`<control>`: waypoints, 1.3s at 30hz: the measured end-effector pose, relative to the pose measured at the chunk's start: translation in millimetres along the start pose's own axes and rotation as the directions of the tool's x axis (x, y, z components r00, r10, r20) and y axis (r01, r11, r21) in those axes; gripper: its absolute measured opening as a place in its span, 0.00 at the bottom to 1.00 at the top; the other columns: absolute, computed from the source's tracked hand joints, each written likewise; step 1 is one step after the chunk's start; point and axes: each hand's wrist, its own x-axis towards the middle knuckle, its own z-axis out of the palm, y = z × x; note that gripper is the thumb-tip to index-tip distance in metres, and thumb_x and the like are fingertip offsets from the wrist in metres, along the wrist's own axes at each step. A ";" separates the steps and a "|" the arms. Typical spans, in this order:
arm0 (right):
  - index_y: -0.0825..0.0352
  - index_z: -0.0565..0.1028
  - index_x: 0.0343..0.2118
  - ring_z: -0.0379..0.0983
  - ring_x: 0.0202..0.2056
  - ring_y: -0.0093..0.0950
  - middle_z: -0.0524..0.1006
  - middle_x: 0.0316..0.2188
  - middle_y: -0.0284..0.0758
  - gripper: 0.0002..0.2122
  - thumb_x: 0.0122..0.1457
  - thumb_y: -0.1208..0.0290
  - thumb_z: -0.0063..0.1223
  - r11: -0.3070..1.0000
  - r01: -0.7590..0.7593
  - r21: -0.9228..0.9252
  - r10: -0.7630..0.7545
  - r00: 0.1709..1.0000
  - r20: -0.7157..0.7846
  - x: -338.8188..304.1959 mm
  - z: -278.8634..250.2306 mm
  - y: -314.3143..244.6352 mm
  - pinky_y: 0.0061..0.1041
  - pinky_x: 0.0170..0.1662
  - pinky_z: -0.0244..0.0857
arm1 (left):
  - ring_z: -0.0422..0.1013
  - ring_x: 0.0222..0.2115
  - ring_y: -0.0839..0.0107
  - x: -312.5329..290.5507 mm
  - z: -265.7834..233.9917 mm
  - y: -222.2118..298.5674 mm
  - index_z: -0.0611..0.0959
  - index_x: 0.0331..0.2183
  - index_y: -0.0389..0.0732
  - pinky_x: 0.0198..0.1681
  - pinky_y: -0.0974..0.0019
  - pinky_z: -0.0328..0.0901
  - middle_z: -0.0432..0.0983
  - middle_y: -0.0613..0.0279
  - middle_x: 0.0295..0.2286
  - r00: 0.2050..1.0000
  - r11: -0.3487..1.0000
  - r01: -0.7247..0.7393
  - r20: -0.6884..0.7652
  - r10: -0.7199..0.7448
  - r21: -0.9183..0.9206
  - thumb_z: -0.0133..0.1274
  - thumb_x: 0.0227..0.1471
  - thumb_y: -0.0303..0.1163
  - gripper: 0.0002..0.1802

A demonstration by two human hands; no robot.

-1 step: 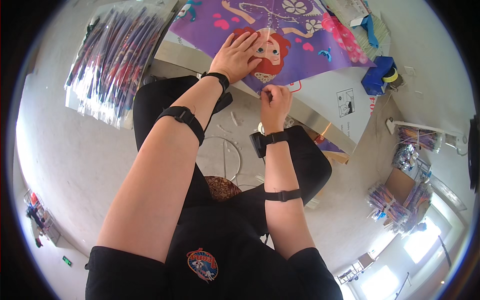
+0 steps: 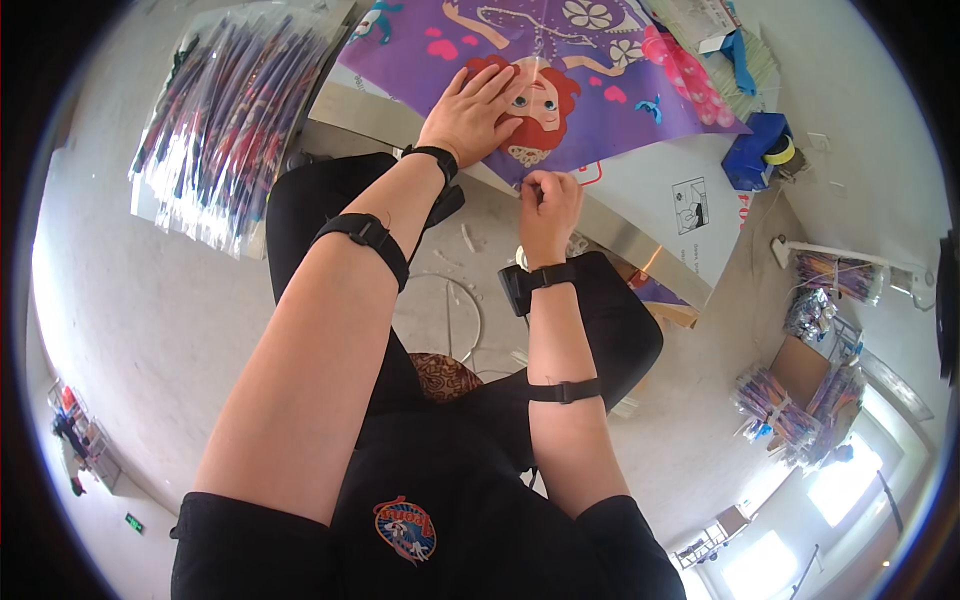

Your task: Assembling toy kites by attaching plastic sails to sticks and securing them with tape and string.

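Note:
A purple printed sheet (image 2: pixel 610 125) with a red-haired cartoon figure, pink hearts and white flowers lies on the worktop, and one of its pointed corners faces me. My left hand (image 2: pixel 475 115) rests flat on it, fingers stretched over the figure's hair. At the near corner, by the worktop's front edge, my right hand (image 2: pixel 550 205) is closed in a pinch on the sheet's tip. Its curled fingers hide whatever else may be between them. Black straps circle both of my forearms and wrists.
The worktop carries a white printed board (image 2: pixel 675 215) with a metal front edge (image 2: pixel 640 250). A blue tape dispenser (image 2: pixel 755 150) with yellow tape stands at the right. Plastic-sleeved bundles (image 2: pixel 225 120) lie at the left. A thin hoop (image 2: pixel 478 310) and scraps are on the floor.

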 end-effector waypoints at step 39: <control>0.68 0.72 0.35 0.70 0.32 0.21 0.74 0.31 0.32 0.06 0.54 0.78 0.53 0.850 -0.240 0.469 0.204 0.971 0.126 -2.4 -21.5 19.4 0.21 0.37 0.64 | 0.47 0.61 0.63 -20.9 -22.9 14.0 0.63 0.58 0.47 0.63 0.51 0.40 0.53 0.61 0.59 0.956 0.956 0.293 -0.011 -0.294 -0.032 0.40 0.57 0.47 0.29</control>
